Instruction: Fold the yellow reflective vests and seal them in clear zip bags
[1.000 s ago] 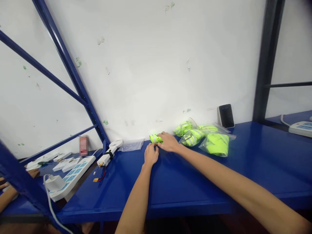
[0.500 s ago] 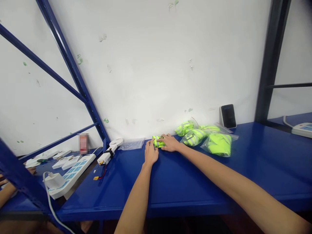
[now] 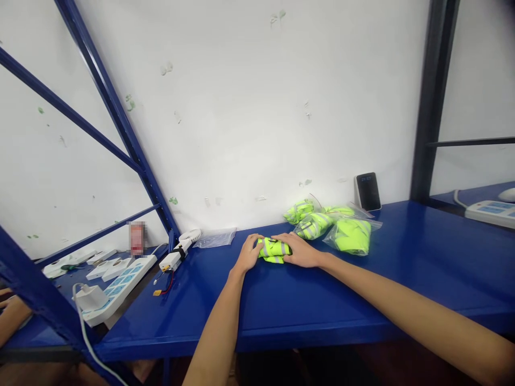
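Note:
A folded yellow-green reflective vest (image 3: 274, 247) with grey stripes lies on the blue table between my two hands. My left hand (image 3: 248, 254) grips its left end, thumb against the near side. Around its right end curl the fingers of my right hand (image 3: 300, 251); part of the cloth is hidden there. A loose flap of the vest sticks out toward me. Just right of my right hand lie several similar vests in clear bags (image 3: 351, 236).
At the table's back left lie a flat clear plastic bag (image 3: 216, 238) and a small white fan (image 3: 190, 235) with wires. A dark-screened device (image 3: 367, 192) stands at the wall. Left, beyond a blue frame post, are a power strip (image 3: 120, 289) and another person's arm (image 3: 14, 316).
My hands have drawn the vest nearer to me and slightly right. More of it shows between them now, with a flap hanging loose at the front.

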The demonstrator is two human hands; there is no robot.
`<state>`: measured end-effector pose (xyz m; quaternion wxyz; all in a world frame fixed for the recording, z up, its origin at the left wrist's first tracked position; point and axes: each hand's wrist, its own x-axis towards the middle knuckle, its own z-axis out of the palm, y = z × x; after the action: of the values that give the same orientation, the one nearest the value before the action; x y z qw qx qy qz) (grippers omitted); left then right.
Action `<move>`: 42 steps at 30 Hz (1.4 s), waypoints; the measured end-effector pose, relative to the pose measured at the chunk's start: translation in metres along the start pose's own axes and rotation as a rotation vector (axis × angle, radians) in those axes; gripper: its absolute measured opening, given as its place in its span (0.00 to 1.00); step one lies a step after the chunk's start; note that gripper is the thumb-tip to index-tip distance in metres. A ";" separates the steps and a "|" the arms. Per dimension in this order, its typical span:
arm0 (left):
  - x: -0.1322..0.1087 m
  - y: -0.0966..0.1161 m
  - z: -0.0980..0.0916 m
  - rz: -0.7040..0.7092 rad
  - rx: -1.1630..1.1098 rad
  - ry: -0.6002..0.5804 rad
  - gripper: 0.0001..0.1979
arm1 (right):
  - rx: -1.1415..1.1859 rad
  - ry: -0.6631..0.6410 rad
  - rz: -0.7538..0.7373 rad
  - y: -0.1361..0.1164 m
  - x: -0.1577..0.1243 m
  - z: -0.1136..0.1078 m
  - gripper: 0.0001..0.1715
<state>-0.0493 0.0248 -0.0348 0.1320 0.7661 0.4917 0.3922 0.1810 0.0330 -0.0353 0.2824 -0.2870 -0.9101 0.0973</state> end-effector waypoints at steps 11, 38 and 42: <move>0.002 0.015 -0.003 -0.065 -0.140 -0.034 0.15 | 0.049 0.096 -0.032 0.001 0.002 0.010 0.30; 0.000 0.031 0.023 -0.365 -0.939 -0.214 0.56 | 0.487 0.514 0.259 -0.003 0.011 0.001 0.17; -0.001 0.038 0.023 -0.403 -0.959 -0.239 0.52 | 0.362 0.553 0.185 -0.012 0.007 0.000 0.25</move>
<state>-0.0078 0.0100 -0.0283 0.5950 0.5497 0.3762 0.4499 0.1706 0.0269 -0.0280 0.5548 -0.3292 -0.7372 0.2009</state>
